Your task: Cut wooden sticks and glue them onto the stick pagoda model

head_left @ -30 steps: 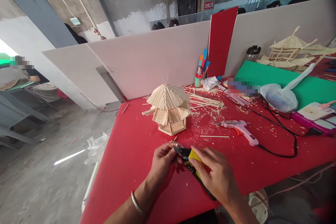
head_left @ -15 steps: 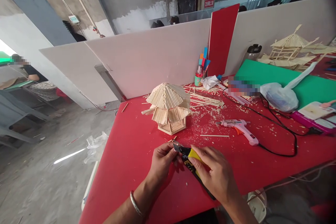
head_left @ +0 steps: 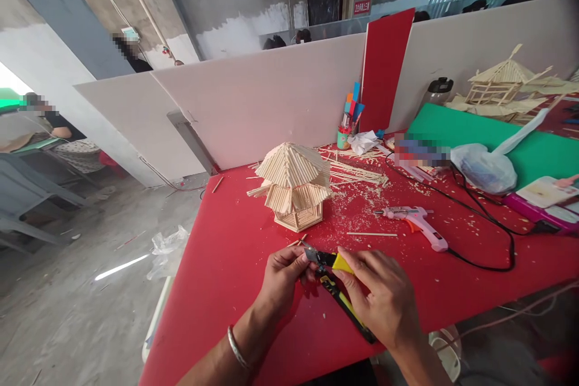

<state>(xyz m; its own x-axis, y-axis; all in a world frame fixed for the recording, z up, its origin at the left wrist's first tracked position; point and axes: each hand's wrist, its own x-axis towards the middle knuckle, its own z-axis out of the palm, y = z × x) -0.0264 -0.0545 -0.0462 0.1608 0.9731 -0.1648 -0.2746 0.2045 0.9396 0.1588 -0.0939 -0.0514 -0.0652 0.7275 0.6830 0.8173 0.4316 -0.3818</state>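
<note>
My right hand [head_left: 384,298] grips yellow-and-black cutting pliers [head_left: 337,286] low over the red table [head_left: 235,265]. The handles now stand apart. My left hand [head_left: 283,277], with a silver bangle on the wrist, pinches something small at the pliers' jaws; I cannot make out what. A model pavilion of wooden sticks [head_left: 294,187] stands just beyond both hands. A single loose stick [head_left: 371,234] lies to its right.
A glue gun [head_left: 416,223] with a black cable [head_left: 493,235] lies right of the pavilion. Loose sticks and chips [head_left: 357,175] litter the table behind it. A cup of coloured sticks [head_left: 346,132], a red board [head_left: 384,66], a plastic bag [head_left: 484,169], a green mat [head_left: 534,151] and another stick model [head_left: 497,84] stand farther back. White partitions [head_left: 271,96] edge the table.
The pliers' handles have spread apart in my right hand. Both hands shifted slightly right; the left fingers stay at the jaws.
</note>
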